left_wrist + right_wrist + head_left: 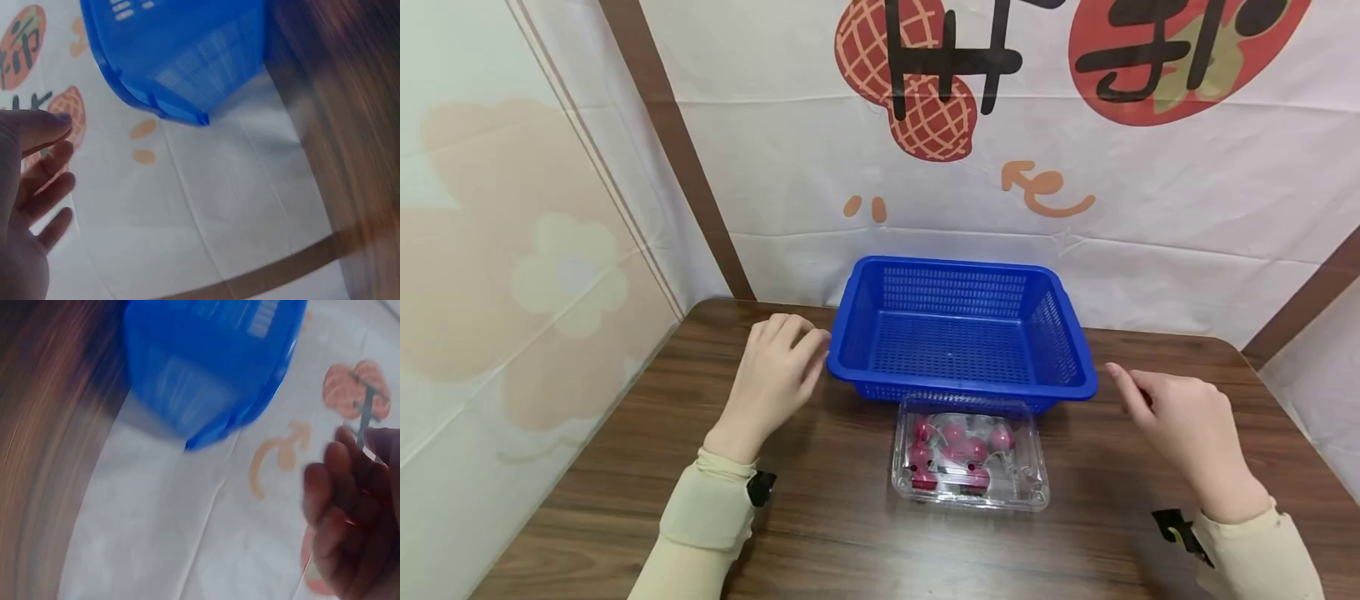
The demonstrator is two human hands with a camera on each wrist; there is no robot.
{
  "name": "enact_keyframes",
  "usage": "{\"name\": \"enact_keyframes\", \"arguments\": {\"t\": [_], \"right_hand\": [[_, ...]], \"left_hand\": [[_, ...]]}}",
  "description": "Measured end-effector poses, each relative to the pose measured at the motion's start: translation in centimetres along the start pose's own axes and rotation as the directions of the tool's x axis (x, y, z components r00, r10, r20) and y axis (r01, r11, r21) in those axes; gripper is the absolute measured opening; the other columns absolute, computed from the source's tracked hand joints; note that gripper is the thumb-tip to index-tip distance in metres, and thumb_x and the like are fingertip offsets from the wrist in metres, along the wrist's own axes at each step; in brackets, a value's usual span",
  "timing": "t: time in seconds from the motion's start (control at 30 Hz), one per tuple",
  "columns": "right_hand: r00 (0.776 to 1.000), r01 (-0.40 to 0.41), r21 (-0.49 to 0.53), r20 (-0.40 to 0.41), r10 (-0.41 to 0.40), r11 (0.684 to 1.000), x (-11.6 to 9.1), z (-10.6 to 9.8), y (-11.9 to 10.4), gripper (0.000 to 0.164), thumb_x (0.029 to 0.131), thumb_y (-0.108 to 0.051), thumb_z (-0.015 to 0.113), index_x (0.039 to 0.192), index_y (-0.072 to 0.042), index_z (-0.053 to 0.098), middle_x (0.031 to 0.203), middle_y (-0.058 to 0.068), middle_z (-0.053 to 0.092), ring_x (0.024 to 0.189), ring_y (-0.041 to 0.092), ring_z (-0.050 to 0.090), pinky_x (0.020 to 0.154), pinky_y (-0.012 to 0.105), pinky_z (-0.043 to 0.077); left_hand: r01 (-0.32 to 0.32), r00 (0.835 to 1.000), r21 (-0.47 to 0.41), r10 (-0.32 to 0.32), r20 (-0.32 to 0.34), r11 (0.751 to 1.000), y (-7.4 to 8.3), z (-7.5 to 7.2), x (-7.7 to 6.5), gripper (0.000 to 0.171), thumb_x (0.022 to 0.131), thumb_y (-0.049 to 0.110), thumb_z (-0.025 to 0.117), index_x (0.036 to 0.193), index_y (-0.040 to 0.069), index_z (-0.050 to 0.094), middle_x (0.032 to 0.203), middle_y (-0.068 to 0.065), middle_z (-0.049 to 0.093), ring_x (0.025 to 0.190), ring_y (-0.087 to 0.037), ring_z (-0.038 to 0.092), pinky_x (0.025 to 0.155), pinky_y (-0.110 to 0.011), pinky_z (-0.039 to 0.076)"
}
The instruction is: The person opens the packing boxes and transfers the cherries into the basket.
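Observation:
A blue plastic basket (955,389) with slotted walls stands at the back of the table, and nothing lies in it. Just in front of it sits a clear plastic clamshell box (1022,492) with several red, round, cherry-like fruits (976,450) inside; its back edge is close against the basket's front. My left hand (778,367) hovers beside the basket's left rim, fingers loosely bent and holding nothing. To the right of the basket, my right hand (1187,425) is apart from the rim, its fingers loosely curled and nothing in them. Both wrist views show a gap between hand and basket.
The brown wood-grain table (820,533) ends at the back near a white printed cloth (775,150). Another cloth wall (475,292) runs along the left side. Dark straps (762,488) sit at both cuffs.

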State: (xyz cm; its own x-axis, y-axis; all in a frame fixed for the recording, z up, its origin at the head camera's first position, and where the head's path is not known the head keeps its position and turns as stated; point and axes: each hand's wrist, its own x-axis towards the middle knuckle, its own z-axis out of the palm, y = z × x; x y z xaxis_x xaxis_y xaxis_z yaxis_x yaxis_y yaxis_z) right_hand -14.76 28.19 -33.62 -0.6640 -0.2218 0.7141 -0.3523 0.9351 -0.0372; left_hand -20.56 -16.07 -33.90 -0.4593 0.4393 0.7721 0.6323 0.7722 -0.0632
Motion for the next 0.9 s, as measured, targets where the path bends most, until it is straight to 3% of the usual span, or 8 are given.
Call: {"name": "enact_keyframes", "arguments": {"t": [0.1, 0.2, 0.33, 0.43, 0.6, 0.77, 0.83, 0.9], "right_hand": [[0.991, 0.088, 0.024, -0.106, -0.085, 0.996, 0.1, 0.0, -1.9, 0.048, 0.082, -0.028, 0.061, 0.048, -0.024, 0.027, 0.043, -0.013, 0.019, 0.037, 0.004, 0.015, 0.035, 0.026, 0.010], [0.980, 0.136, 0.073, -0.154, -0.123, 0.988, 0.2, 0.3, -3.9, 0.047, 0.081, -0.028, 0.061, 0.049, -0.024, 0.027, 0.046, -0.014, 0.019, 0.039, 0.003, 0.014, 0.036, 0.024, 0.010], [0.996, 0.082, 0.176, -0.059, -0.073, 0.981, -0.1, 0.8, -6.5, 0.040, 0.080, -0.025, 0.065, 0.052, -0.027, 0.036, 0.047, -0.015, 0.025, 0.040, 0.001, 0.021, 0.036, 0.021, 0.016], [0.999, -0.014, 0.278, 0.052, -0.001, 0.961, -0.5, 1.0, -8.3, 0.030, 0.082, -0.025, 0.066, 0.059, -0.028, 0.047, 0.048, -0.017, 0.033, 0.041, -0.001, 0.029, 0.037, 0.020, 0.024], [0.968, -0.155, 0.461, 0.249, 0.040, 0.874, -1.1, 1.8, -10.9, 0.018, 0.089, -0.032, 0.058, 0.071, -0.030, 0.059, 0.050, -0.020, 0.048, 0.041, -0.007, 0.041, 0.037, 0.015, 0.035], [0.938, -0.223, 0.560, 0.347, 0.019, 0.798, -1.3, 2.6, -12.5, 0.021, 0.089, -0.032, 0.057, 0.070, -0.026, 0.062, 0.051, -0.017, 0.055, 0.041, -0.007, 0.046, 0.038, 0.015, 0.039], [0.914, -0.263, 0.601, 0.407, -0.005, 0.754, -1.3, 2.8, -13.1, 0.022, 0.090, -0.031, 0.057, 0.070, -0.023, 0.063, 0.054, -0.015, 0.058, 0.042, -0.005, 0.050, 0.039, 0.016, 0.042], [0.872, -0.321, 0.642, 0.487, -0.047, 0.696, -1.3, 3.0, -13.6, 0.024, 0.091, -0.031, 0.055, 0.072, -0.020, 0.065, 0.058, -0.012, 0.062, 0.044, -0.001, 0.054, 0.041, 0.019, 0.046]], "left_hand": [[-0.059, 0.998, 0.002, 0.059, -0.028, 0.998, 1.0, 0.0, 0.5, 0.008, 0.083, 0.010, 0.058, 0.083, 0.006, 0.064, 0.080, -0.007, 0.056, 0.083, -0.027, 0.049, 0.067, -0.043, 0.039], [-0.100, 0.995, -0.002, 0.100, -0.007, 0.995, 2.1, 0.0, 0.8, 0.008, 0.083, 0.010, 0.057, 0.080, 0.006, 0.063, 0.078, -0.006, 0.055, 0.079, -0.026, 0.048, 0.065, -0.041, 0.038], [-0.138, 0.987, 0.003, 0.137, 0.085, 0.990, 3.8, -0.1, 1.1, 0.005, 0.081, 0.010, 0.058, 0.080, 0.007, 0.061, 0.078, -0.005, 0.053, 0.079, -0.026, 0.047, 0.066, -0.040, 0.037], [-0.182, 0.968, -0.002, 0.179, 0.174, 0.983, 5.0, -0.4, 1.3, 0.004, 0.081, 0.011, 0.059, 0.080, 0.008, 0.060, 0.079, -0.004, 0.053, 0.079, -0.025, 0.046, 0.068, -0.039, 0.037], [-0.228, 0.943, -0.058, 0.236, 0.235, 0.972, 6.8, -0.8, 1.5, 0.005, 0.080, 0.012, 0.062, 0.076, 0.012, 0.059, 0.078, -0.001, 0.054, 0.079, -0.020, 0.045, 0.070, -0.036, 0.039], [-0.254, 0.922, -0.175, 0.293, 0.255, 0.951, 8.0, -1.1, 1.6, 0.009, 0.076, 0.012, 0.066, 0.069, 0.015, 0.060, 0.071, 0.005, 0.050, 0.074, -0.017, 0.042, 0.070, -0.033, 0.037], [-0.258, 0.903, -0.226, 0.317, 0.290, 0.939, 8.4, -1.0, 1.5, 0.010, 0.074, 0.013, 0.067, 0.067, 0.018, 0.061, 0.069, 0.007, 0.050, 0.073, -0.015, 0.042, 0.069, -0.031, 0.035], [-0.256, 0.877, -0.274, 0.342, 0.337, 0.927, 8.8, -0.9, 1.3, 0.009, 0.070, 0.016, 0.070, 0.066, 0.020, 0.063, 0.067, 0.010, 0.051, 0.073, -0.013, 0.041, 0.067, -0.030, 0.033]]}}
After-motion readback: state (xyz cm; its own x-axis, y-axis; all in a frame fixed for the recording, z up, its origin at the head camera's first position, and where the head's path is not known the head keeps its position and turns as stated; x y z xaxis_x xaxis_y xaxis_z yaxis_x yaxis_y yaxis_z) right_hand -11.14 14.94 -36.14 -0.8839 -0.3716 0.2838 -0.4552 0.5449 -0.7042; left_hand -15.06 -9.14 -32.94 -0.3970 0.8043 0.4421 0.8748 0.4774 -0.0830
